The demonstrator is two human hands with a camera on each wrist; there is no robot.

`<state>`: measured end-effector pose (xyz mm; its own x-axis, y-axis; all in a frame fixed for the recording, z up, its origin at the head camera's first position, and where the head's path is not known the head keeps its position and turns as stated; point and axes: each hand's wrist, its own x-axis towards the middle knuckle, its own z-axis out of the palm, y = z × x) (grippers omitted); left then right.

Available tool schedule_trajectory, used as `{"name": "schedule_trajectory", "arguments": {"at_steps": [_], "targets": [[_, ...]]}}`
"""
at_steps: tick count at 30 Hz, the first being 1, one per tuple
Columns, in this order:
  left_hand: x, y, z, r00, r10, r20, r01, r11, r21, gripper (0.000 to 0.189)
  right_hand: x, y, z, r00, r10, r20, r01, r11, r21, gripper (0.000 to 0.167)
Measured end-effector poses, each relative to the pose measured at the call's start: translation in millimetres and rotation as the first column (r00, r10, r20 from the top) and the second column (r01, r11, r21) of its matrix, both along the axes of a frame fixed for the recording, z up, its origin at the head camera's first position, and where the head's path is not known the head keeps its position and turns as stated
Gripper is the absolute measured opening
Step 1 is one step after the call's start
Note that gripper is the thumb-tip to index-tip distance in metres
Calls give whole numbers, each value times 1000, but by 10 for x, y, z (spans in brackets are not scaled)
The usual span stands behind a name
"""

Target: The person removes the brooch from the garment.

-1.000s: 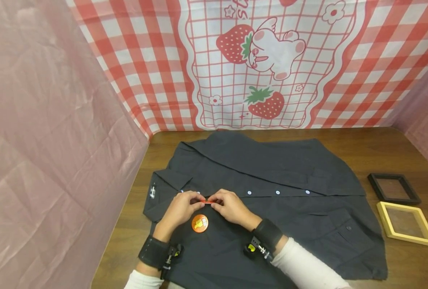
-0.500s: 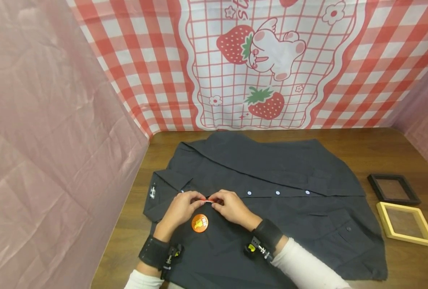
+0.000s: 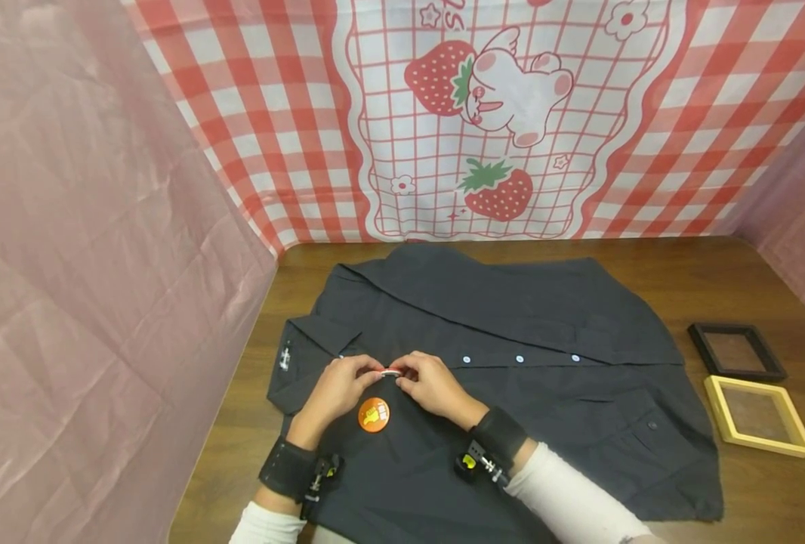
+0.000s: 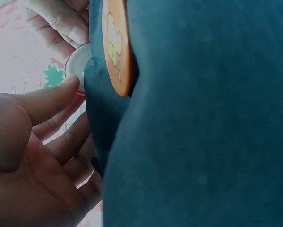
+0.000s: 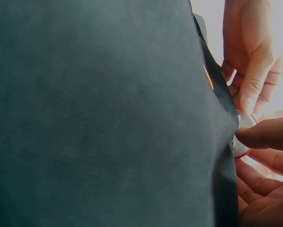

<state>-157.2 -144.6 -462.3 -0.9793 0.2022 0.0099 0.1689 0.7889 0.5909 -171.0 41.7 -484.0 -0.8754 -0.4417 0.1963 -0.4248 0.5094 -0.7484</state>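
A dark shirt (image 3: 498, 302) lies spread on the wooden table. My left hand (image 3: 337, 387) and right hand (image 3: 436, 387) meet near its button placket, each pinching one side of a small round pin badge (image 3: 390, 372). Its pale back and red edge show in the left wrist view, where the badge (image 4: 75, 64) sits right at a raised fold of the dark cloth. In the right wrist view, the thumb of each hand presses on the back of the badge (image 5: 243, 148). Just below the hands, an orange badge (image 3: 374, 415) with a yellow thumbs-up design lies face up on the shirt.
At the table's right side are a black frame (image 3: 737, 351) and a yellow frame (image 3: 759, 415), close together. A red checked cloth (image 3: 294, 136) with strawberries hangs behind the table (image 3: 229, 446). Pink cloth (image 3: 103, 264) hangs along the left side.
The badge has tilted between the fingers, so more of its pale back shows where its red edge showed before. Both hands keep their pinch in nearly the same place.
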Motion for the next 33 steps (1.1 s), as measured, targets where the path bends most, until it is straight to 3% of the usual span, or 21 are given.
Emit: {"name": "schedule_trajectory", "arguments": {"at_steps": [9,21,26,33], "targets": [[-30,26,-1,1000,19,13,-19,1000,-10,13,-8,1,-10,1000,-18,16,18,1000,-11,18],[-39,15,0,1000,-10,-17,10,1000,0,12,-2,-25,13,997,-81,9,81,997,-10,20],[-29,9,7,997,-30,-66,30,1000,0,13,-14,-27,25,997,-75,-5,75,997,4,20],[-29,13,18,998,-19,-56,21,1000,22,12,-65,-3,52,1000,-29,-5,29,999,34,13]]}}
